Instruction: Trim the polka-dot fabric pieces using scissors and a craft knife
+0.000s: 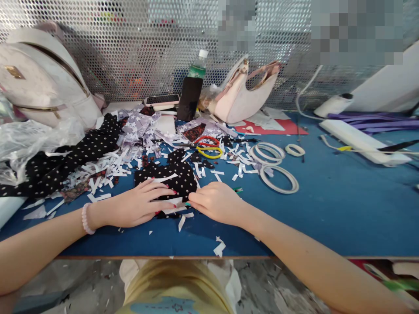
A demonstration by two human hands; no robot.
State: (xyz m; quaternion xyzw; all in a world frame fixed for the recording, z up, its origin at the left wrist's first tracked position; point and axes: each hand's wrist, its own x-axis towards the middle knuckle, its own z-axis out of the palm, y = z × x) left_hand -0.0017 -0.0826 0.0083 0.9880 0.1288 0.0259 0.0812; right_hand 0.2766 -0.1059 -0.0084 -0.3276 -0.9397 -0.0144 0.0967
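Note:
A piece of black fabric with white dots lies flat on the blue table in front of me. My left hand rests on it, fingers stretched out and spread. At the fabric's near right edge, my right hand is closed in a pinch, with its fingertips at the end of a white paper strip. Its grip is partly hidden by the curled fingers. Another white strip lies across the fabric above my left fingers. Scissors with red and yellow handles lie just beyond the fabric.
White paper scraps and more dotted fabric are heaped at the left. Rolls of tape lie to the right. Behind stand a backpack, a phone, a bottle and a pale handbag against a perforated metal screen.

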